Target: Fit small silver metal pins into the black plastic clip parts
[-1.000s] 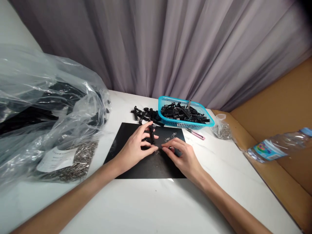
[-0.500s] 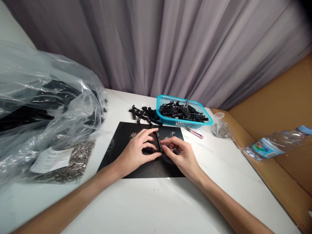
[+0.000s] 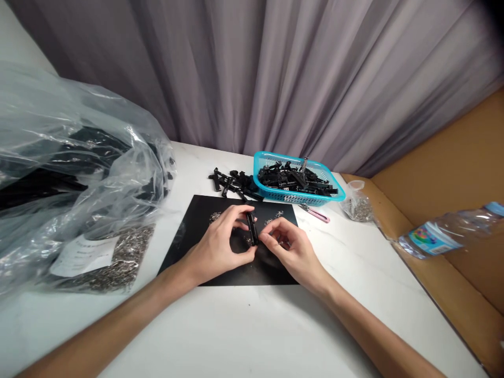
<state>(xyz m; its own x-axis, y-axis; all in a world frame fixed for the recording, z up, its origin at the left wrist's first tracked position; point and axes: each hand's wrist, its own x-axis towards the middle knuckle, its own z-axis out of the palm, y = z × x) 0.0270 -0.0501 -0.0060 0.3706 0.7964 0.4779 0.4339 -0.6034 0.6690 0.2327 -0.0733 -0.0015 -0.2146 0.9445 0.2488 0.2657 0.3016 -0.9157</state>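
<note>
My left hand grips a long, narrow black plastic part by its two ends, between thumb and fingers, above a black mat. Just to the right, my right hand is closed in a pinch, its fingertips by the part's lower end. Whatever lies between those fingertips is too small to make out. Small shiny metal pieces lie in a pile beyond my left hand, and another scatter of metal pieces lies beyond my right.
A blue basket full of black parts stands behind the mat, with loose black parts on its left. Pink-handled snips, a small bag of metal pieces and a bottle are rightward. Large plastic bags fill the left.
The black part has turned in my left hand and shows a narrower side. My right fingertips have drawn slightly away from it, staying near its lower end.
</note>
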